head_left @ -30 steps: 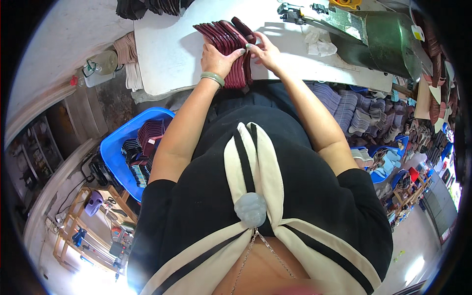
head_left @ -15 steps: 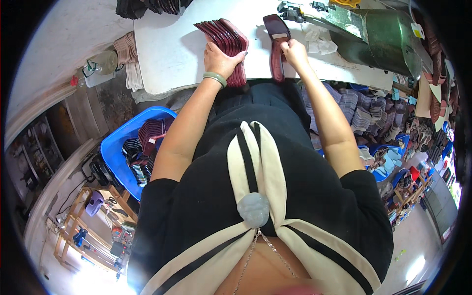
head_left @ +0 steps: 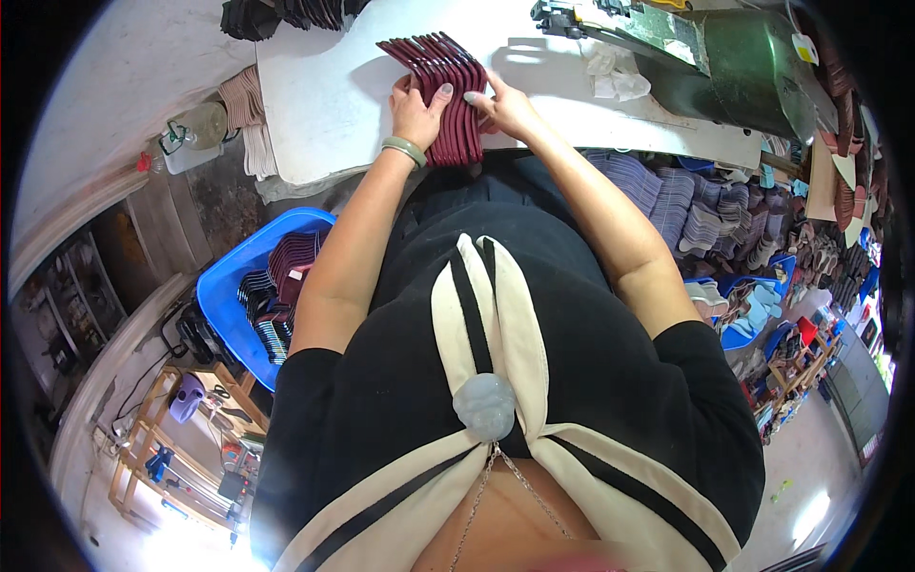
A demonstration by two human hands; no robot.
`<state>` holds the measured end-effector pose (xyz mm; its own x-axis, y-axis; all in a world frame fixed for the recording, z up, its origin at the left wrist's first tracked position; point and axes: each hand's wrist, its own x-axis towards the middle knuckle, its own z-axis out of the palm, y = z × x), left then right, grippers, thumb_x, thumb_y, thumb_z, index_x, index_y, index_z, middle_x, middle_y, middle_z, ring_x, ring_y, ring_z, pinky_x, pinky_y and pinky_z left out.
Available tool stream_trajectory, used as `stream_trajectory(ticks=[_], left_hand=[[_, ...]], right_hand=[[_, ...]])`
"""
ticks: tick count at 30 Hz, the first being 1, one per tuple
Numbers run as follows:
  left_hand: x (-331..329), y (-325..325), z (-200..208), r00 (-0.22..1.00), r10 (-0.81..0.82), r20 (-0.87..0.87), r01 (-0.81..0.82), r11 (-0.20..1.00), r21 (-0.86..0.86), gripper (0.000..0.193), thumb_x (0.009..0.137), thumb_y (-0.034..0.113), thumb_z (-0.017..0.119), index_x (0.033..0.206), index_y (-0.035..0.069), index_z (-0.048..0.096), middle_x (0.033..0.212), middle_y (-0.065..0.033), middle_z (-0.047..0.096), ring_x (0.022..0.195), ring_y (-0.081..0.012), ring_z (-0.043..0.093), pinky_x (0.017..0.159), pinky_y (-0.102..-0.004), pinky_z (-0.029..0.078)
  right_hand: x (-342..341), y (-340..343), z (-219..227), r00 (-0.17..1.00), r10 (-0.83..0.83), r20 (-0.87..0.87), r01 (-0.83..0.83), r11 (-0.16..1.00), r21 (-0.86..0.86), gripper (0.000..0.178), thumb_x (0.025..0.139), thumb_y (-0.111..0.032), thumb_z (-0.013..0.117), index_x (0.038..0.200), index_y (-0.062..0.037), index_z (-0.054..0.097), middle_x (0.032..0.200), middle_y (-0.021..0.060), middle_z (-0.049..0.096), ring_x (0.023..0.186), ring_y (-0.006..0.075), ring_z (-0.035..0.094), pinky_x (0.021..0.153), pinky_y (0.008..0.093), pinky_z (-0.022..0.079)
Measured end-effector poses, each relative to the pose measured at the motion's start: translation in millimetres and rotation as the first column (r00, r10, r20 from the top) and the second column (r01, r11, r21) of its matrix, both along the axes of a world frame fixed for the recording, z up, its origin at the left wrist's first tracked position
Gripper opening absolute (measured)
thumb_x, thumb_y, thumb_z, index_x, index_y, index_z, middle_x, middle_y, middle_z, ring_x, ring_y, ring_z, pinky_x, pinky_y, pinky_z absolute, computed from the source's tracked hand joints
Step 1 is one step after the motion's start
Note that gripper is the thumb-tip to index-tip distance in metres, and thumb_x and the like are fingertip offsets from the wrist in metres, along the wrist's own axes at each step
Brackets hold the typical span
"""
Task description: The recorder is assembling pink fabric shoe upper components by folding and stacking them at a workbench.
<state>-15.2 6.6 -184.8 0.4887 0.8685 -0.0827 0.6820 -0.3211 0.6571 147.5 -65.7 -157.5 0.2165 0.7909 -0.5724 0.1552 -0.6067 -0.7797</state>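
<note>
A row of glossy dark red shoe soles [head_left: 458,133], nested edge to edge with their far ends bent leftward, stands at the near edge of the white table. My left hand [head_left: 416,114] grips the row from its left side, thumb over the top. From the right, my right hand [head_left: 511,108] closes on the outermost sole, its thumb on the near face and fingers partly hidden behind. Both hands press the row between them.
The white table [head_left: 315,124] carries a green machine [head_left: 729,76] and crumpled white paper [head_left: 615,74] at right. Black pieces [head_left: 310,10] lie at the far left. A blue basket [head_left: 224,286] of soles stands at lower left; stacked greyish soles [head_left: 681,205] lie at right.
My right hand has moved left, bringing the single sole from the table's right side against the row. My left hand has shifted slightly on the row.
</note>
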Motion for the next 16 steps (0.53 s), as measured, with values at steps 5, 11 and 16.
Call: stream_trajectory(ticks=[5, 11, 16], left_hand=[[14, -3, 33, 0.768, 0.388, 0.510, -0.060, 0.836, -0.546, 0.047, 0.095, 0.030, 0.046, 0.131, 0.000, 0.040, 0.117, -0.0162, 0.056, 0.100, -0.0233, 0.057, 0.087, -0.0324, 0.042], [-12, 7, 85, 0.732, 0.460, 0.502, 0.227, 0.531, -0.817, 0.053, 0.091, 0.016, 0.052, 0.137, 0.002, 0.031, 0.131, -0.0130, 0.046, 0.107, -0.0215, 0.055, 0.093, -0.0358, 0.044], [-22, -6, 88, 0.486, 0.576, 0.657, 0.627, 0.294, -0.721, 0.060, 0.090, 0.035, 0.048, 0.138, 0.004, 0.030, 0.138, -0.0150, 0.040, 0.125, -0.0301, 0.042, 0.106, -0.0432, 0.032]], right_hand=[[9, -15, -6, 0.952, -0.067, -0.299, 0.088, 0.995, 0.057, 0.056, 0.088, -0.026, 0.061, 0.136, -0.0150, 0.035, 0.076, 0.0052, 0.059, 0.066, 0.0157, 0.061, 0.061, 0.0323, 0.055], [-2, -33, -2, 0.709, -0.040, -0.704, 0.110, 0.992, 0.054, 0.057, 0.089, -0.027, 0.060, 0.137, -0.0151, 0.033, 0.081, -0.0008, 0.056, 0.069, 0.0094, 0.055, 0.064, 0.0286, 0.052], [-7, -30, 50, 0.928, 0.187, -0.322, -0.092, 0.953, 0.290, 0.062, 0.087, -0.029, 0.062, 0.139, -0.0155, 0.032, 0.088, 0.0097, 0.063, 0.073, 0.0114, 0.062, 0.059, 0.0256, 0.053]])
